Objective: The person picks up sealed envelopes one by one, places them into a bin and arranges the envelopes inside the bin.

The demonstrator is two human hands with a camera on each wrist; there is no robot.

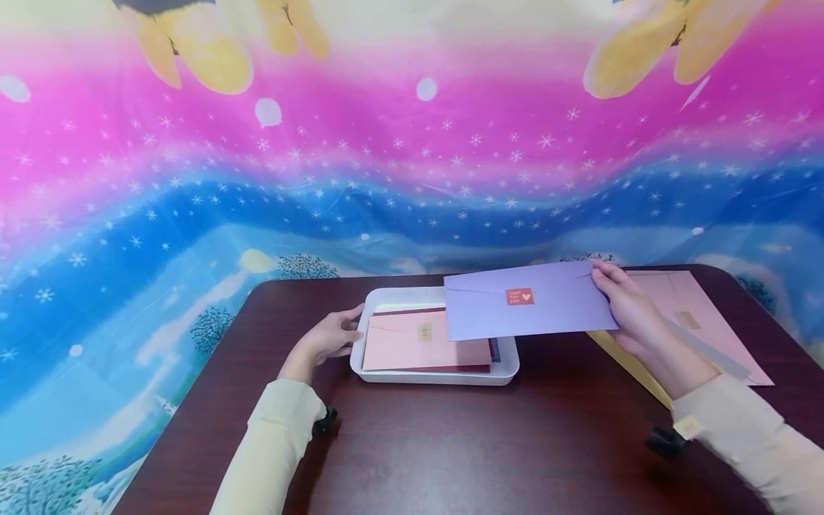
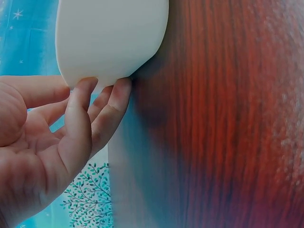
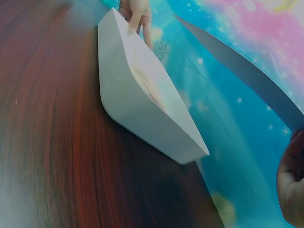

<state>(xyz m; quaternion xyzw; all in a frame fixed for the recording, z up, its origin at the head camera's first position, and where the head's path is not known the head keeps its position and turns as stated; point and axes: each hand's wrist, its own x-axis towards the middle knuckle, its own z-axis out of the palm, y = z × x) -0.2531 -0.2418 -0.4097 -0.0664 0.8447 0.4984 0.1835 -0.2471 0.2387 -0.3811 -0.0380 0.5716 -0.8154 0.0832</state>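
Right of centre, a rectangular lavender paper envelope [image 1: 531,316], likely light and easily creased, is best held by the short end the right hand [image 1: 631,311] pinches, while the left hand [image 1: 327,335], fingers loose, touches a white plastic tray [image 1: 425,377].

Cannot read small gold label [image 1: 425,332] on pink envelope [image 1: 393,350] in tray [image 1: 425,378]. Cannot count envelopes [image 1: 466,369] beneath. Cannot see tray's far right corner behind purple envelope [image 1: 476,311], nor part of yellow envelope [image 1: 619,353] behind right hand [image 1: 627,304]. In right wrist view, note right hand cropped at right edge; in left, tray cropped at top.
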